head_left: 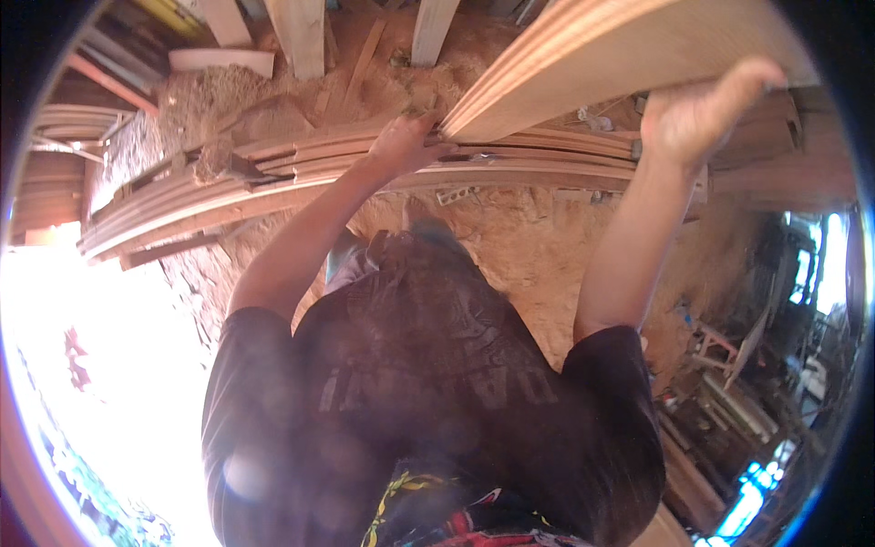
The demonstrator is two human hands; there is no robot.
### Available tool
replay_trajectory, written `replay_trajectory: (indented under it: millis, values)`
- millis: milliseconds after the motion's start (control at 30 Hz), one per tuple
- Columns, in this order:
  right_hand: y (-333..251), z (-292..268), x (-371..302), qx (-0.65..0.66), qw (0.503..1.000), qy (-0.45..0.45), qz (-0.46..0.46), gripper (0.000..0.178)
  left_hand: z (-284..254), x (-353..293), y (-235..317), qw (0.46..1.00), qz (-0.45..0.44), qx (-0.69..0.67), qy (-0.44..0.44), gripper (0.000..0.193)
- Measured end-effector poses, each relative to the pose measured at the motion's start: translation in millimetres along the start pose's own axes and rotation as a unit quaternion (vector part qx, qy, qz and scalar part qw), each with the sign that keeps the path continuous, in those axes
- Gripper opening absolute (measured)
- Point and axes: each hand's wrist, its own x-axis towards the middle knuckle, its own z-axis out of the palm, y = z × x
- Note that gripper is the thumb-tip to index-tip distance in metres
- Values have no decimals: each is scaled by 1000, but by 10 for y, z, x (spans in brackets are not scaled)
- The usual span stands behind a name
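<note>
Obs.: standing worker in a dark short-sleeved shirt (410, 328), both arms reaching forward. Wide, flat, pale-brown wooden board with a ridged long edge (629, 73) slants up and to the right from the left hand (406, 146), passing above the right hand (684, 123).

Left hand: fingers at the board's lower end; cannot tell whether they close round it. Right hand: against the board's near edge, thumb extended, other fingers largely concealed; firmness of grip cannot be told.

Below the left hand, a long layered stack of reddish-brown wooden strips (219, 202) runs out to its left and across toward the right hand. Nearer the body, between the forearms: tan, dusty floor (515, 255). Beyond the left hand stand thick, pale wooden posts (301, 36); a short, pale, slightly curved plank (223, 61) lies farther left.
</note>
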Motion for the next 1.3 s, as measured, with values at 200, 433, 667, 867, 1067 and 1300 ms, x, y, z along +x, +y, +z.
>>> replay_trajectory:
  millis: [200, 433, 667, 867, 1067, 1300]
  values:
    - [559, -309, -387, 70, 996, -45, 41, 99, 112, -131, 67, 996, -16, 33, 83, 50]
    - [1640, -1044, -1189, -183, 780, -578, 154, 85, 70, -205, 169, 990, 2, 10, 140, 40]
    - [1856, -425, -1123, -135, 699, -627, 316, 49, 45, -120, 167, 988, -12, -11, 152, 32]
    - [1791, -369, -1197, -121, 719, -577, 368, 46, 29, -122, 126, 994, -18, -20, 105, 40]
    - [1732, -374, -1232, -120, 719, -549, 409, 47, 24, -112, 142, 995, 2, -21, 94, 40]
    - [1788, -751, -1386, -266, 727, -541, 329, 47, 26, -106, 150, 991, 31, 11, 131, 28]
